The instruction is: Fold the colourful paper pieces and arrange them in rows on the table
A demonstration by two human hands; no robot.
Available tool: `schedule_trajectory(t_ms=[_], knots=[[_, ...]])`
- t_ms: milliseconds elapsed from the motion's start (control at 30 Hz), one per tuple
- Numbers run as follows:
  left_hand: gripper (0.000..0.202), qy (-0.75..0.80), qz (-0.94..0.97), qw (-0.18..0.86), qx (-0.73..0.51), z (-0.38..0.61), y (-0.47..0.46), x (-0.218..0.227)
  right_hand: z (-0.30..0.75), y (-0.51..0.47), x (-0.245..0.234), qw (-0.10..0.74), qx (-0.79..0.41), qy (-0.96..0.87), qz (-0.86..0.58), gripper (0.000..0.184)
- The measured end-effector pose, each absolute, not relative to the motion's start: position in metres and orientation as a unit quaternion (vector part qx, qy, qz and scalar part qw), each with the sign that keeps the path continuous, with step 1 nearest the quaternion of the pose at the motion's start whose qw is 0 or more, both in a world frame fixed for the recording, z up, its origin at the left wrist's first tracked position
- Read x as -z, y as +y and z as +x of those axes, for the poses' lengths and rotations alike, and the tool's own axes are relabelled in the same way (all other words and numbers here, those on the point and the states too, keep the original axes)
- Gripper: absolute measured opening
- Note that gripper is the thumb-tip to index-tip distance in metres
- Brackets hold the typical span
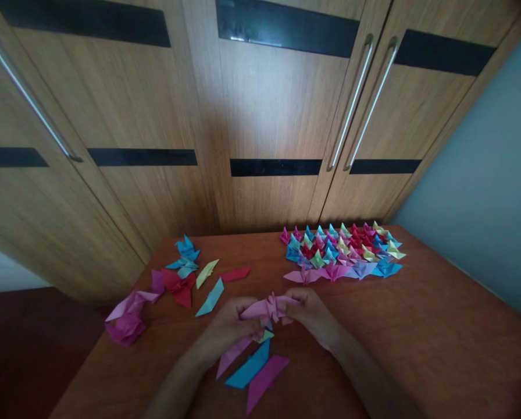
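My left hand [229, 326] and my right hand [310, 314] meet over the brown table [417, 326], both pinching a folded pink paper piece [269, 307] between them. The left grips its left end, the right its right end. Under my hands lie flat folded strips: a pink one [232, 356], a blue one [249, 368], a magenta one [266, 381] and a small yellow-green piece [267, 335].
A dense patch of several finished paper shapes [343, 250] in mixed colours lies at the back right. At the left sit loose folded pieces [186, 273] and crumpled pink ones [127, 320] near the table edge. Wooden wardrobe doors [269, 128] stand behind; a grey wall [491, 186] at right.
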State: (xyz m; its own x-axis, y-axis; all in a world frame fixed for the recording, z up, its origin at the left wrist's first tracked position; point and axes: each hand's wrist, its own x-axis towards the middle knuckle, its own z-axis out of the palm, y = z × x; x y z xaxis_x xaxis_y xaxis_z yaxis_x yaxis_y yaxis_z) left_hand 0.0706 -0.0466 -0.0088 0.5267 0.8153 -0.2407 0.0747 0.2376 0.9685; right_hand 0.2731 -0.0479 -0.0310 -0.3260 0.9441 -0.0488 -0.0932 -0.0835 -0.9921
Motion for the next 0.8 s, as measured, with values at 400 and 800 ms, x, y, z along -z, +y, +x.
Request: schedule_trajectory(t_ms=[400,800], knots=[[0.022,0.393,0.541,0.685,-0.289,0.0692,-0.0466,0.0059,0.2754,-0.0499,0.0268,0.385,-0.651,-0.546,-0.361,0.027],[0.027,0.304,0.506,0.748,-0.304,0.065,-0.0541,0.0096,0.2759,-0.0505,0.0281,0.405,-0.708,-0.509,-0.273,0.033]])
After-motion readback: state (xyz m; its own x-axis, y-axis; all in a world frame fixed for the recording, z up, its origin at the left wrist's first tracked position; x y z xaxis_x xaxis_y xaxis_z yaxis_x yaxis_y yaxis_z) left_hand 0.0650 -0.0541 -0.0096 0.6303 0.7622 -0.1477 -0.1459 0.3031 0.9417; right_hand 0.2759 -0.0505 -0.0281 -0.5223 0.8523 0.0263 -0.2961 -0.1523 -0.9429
